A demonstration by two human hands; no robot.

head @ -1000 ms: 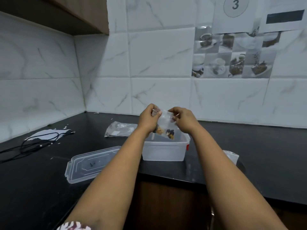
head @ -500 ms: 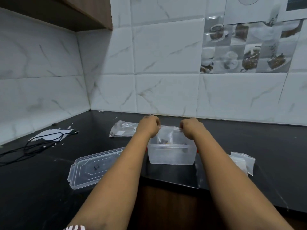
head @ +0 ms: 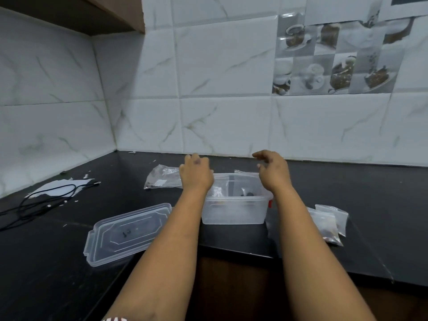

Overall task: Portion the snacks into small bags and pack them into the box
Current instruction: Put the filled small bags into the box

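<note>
A clear plastic box (head: 234, 212) stands near the front edge of the black counter (head: 370, 205). Inside it lies a small clear bag (head: 245, 184) with dark snack pieces at the bottom. My left hand (head: 196, 173) hovers over the box's left rim, fingers loosely curled and holding nothing. My right hand (head: 273, 171) hovers over the right rim, fingers relaxed and also holding nothing. The box's lid (head: 127, 232) lies flat to the left. Small filled bags (head: 328, 221) lie to the right of the box. A larger crumpled snack bag (head: 162, 177) lies behind the left hand.
A black cable (head: 39, 202) lies over a white paper (head: 58, 187) at the far left. White marble tiles form the back and left walls. A wooden cabinet (head: 111, 15) hangs at top left. The counter's front edge runs just below the box.
Both hands lowered the small bag of snacks into the box and let go of it. They now hover just above the box rims.
</note>
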